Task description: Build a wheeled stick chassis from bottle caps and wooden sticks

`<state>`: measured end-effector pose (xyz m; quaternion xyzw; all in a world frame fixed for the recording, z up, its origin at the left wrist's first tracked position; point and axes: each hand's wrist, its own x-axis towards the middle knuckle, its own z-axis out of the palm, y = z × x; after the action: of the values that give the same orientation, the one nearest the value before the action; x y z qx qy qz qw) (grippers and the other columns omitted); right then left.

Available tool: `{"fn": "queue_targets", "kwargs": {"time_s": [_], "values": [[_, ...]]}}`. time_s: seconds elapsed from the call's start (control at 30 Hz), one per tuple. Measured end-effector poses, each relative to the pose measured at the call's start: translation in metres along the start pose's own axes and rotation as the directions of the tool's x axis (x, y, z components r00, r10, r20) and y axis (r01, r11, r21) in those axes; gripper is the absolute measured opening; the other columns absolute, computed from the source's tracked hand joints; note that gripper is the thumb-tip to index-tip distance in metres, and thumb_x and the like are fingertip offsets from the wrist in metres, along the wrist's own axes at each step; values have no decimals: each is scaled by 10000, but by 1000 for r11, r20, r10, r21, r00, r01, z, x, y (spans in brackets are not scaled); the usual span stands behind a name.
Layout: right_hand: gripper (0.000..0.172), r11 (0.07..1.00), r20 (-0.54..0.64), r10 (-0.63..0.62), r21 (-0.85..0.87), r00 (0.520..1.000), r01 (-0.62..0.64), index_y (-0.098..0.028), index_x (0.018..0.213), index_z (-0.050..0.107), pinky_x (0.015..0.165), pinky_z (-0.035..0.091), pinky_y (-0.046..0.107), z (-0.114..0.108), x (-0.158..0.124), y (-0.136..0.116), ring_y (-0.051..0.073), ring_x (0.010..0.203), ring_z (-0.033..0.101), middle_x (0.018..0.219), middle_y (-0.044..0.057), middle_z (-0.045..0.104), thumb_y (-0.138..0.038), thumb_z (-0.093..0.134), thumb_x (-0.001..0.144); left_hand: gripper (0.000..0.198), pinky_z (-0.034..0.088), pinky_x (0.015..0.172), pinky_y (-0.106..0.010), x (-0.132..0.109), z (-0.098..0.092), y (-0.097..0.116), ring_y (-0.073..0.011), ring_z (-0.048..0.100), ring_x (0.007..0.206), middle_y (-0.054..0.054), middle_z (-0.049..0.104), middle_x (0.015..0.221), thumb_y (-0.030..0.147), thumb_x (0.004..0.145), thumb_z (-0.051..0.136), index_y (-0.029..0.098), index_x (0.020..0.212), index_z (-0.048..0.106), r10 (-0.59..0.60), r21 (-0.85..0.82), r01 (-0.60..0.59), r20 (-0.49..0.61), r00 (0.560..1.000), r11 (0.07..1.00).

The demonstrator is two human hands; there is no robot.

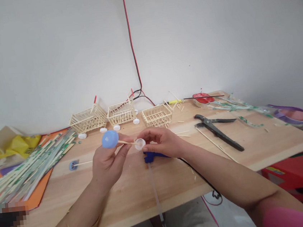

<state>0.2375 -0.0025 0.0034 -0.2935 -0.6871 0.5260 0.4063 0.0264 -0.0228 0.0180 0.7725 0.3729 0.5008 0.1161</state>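
Observation:
My left hand (106,165) pinches a thin wooden stick (126,142) that has a round blue bottle cap (110,139) on its left end. At the stick's other end, the fingers of my right hand (163,141) grip a small whitish cap (140,144), its hollow side showing. Whether stick and whitish cap are joined, I cannot tell. Beneath my right hand lies a blue glue gun (149,157), partly covered, with a clear glue stick trailing toward the table's front edge. Left of my left hand, another blue cap (72,165) with a stick rests on the wooden table (133,195).
Along the wall stand two wheeled miniature stick carts (87,121) and a stick basket (157,116). Black cutters (218,131) lie to the right, near a red dish (203,98) and plastic wrappers (245,109). Bundled sticks (29,167) fill the left; a cable (130,39) hangs down the wall.

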Motion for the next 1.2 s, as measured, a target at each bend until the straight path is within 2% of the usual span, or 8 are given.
{"fn": "queue_targets", "kwargs": {"time_s": [0.3,0.43,0.53,0.63,0.73,0.97,1.13,1.2], "values": [[480,997,-9,-26,-69,1000,25,-184,1077,590,841,492,330,-3,0,1,147,885,600,1003,46,641,-280,785,649,127,478,844,-320,0,0,2,-178,630,866,-36,692,925,220,798,627,221,906,696,-29,-23,28,-22,999,999],[495,993,-22,-22,-120,1000,20,-185,1097,583,805,486,312,-4,0,-3,148,876,598,996,49,642,-285,782,655,129,489,782,-297,1,3,-2,-164,626,823,-25,695,889,256,774,665,219,892,703,-244,-198,225,-80,966,954],[460,991,-23,-11,-132,1000,8,-181,1087,582,763,488,303,-5,-1,-7,137,828,594,1016,62,646,-272,763,674,150,496,735,-263,8,6,-8,-129,609,768,-13,682,853,270,736,705,210,874,702,-460,-540,348,-83,884,766],[454,992,-44,2,-128,999,-8,-178,1095,566,740,492,301,-7,-1,-9,129,792,589,1002,69,656,-282,748,691,163,499,713,-250,16,7,-12,-100,582,712,-15,657,816,257,709,727,187,853,700,-571,-743,390,14,821,543],[429,992,-66,9,-126,998,-17,-177,1088,559,716,490,291,-9,-2,-9,123,762,593,930,53,664,-304,727,715,168,499,655,-240,20,6,-14,-85,551,645,-13,631,754,250,700,726,168,844,698,-604,-792,434,104,790,431],[309,993,-117,-15,-119,993,1,-174,1007,579,596,464,233,-7,-2,-9,104,687,577,826,24,645,-319,685,756,138,507,633,-242,20,6,-24,-78,560,595,11,626,703,260,722,710,183,832,678,-619,-808,506,239,748,300],[247,976,-130,-59,-216,990,29,-167,961,608,628,462,250,-5,-2,-11,109,670,559,779,18,634,-326,658,779,145,533,677,-260,19,7,-24,-98,601,666,-2,652,746,188,728,689,166,869,662,-671,-837,546,392,629,22],[217,965,-138,-73,-259,988,35,-164,920,621,626,453,251,-5,-3,-11,109,654,544,752,14,623,-332,649,786,150,538,697,-269,20,7,-20,-99,607,678,-4,655,754,154,730,678,153,878,656,-676,-843,536,418,607,-40]]}}
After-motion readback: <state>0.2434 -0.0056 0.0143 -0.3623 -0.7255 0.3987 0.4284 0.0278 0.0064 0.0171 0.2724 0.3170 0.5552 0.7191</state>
